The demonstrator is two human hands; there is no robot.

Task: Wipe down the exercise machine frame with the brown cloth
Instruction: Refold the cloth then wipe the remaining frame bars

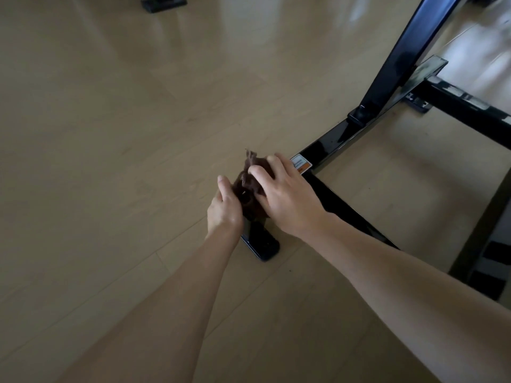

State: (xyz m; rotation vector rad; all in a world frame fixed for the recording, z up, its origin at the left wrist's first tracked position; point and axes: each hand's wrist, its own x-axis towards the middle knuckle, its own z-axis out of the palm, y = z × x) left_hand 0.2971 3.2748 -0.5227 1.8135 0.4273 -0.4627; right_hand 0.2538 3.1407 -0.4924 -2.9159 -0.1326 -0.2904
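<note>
Both hands work the brown cloth (250, 183) from the head view — the left hand (224, 205) pinches its near side, the right hand (282, 197) lies over it with fingers curled in, pressing it onto the low black frame bar (345, 211). Bunched this tightly, the cloth may skip the bar's sides, or snag the orange label (301, 165) just beyond the right fingers.

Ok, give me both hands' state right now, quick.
Left hand: fingers curled on the brown cloth, holding it.
Right hand: fingers spread and bent over the cloth, pressing it onto the black frame bar.
</note>
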